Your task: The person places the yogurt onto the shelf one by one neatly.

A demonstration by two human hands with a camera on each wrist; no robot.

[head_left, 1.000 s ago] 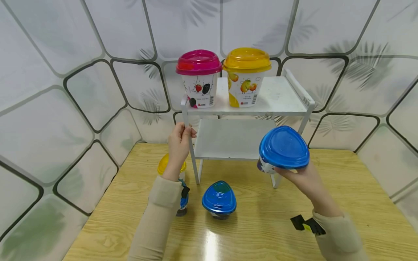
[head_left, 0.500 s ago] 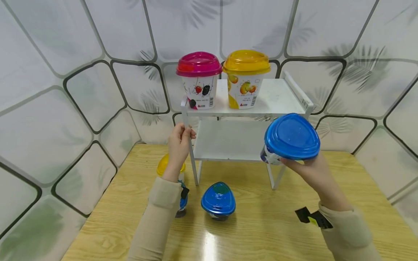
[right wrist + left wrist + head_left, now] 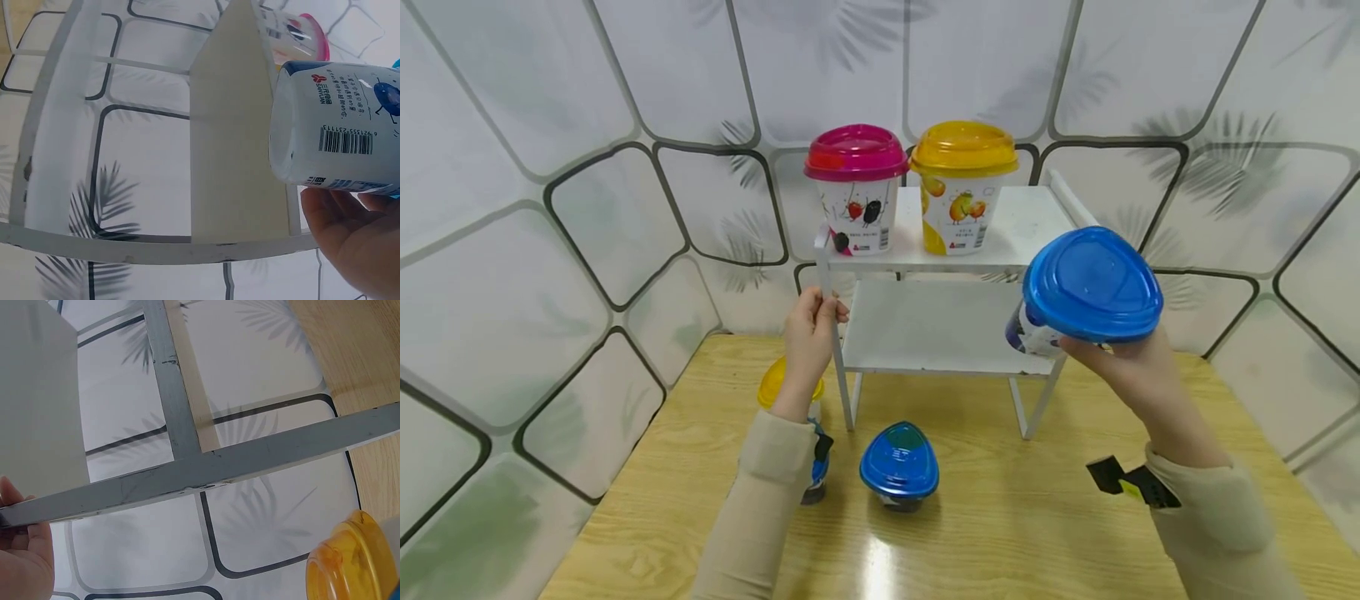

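- Holding the blue cup (image 3: 1093, 283) aloft, the right grip (image 3: 1142, 367) was pinching its body below the lid, in front of the rack's (image 3: 932, 325) right end.
- The blue cup was tilted; a slackened pinch could have let it slide free and drop to the surface (image 3: 992, 517).
- Its base was near the rack, contact not determinable; a careless swing leftward could have knocked it against the metal edge.
- The left grip (image 3: 808, 329) was curled round the rack's left post; an uneven pull there could have rocked the frame.
- The pink cup (image 3: 857, 192) and yellow cup (image 3: 962, 192) stood upright near the top shelf's (image 3: 1030, 217) front edge, lids touching or nearly so; a jolt, or a bump to one, could have toppled both.
- The low yellow cup (image 3: 772, 383) and side cup (image 3: 820, 473) were partly hidden by the left arm (image 3: 756, 508); lowering it unseen risked striking them.
- The front cup (image 3: 900, 462) stood upright before the rack, judged exposed to anything falling.
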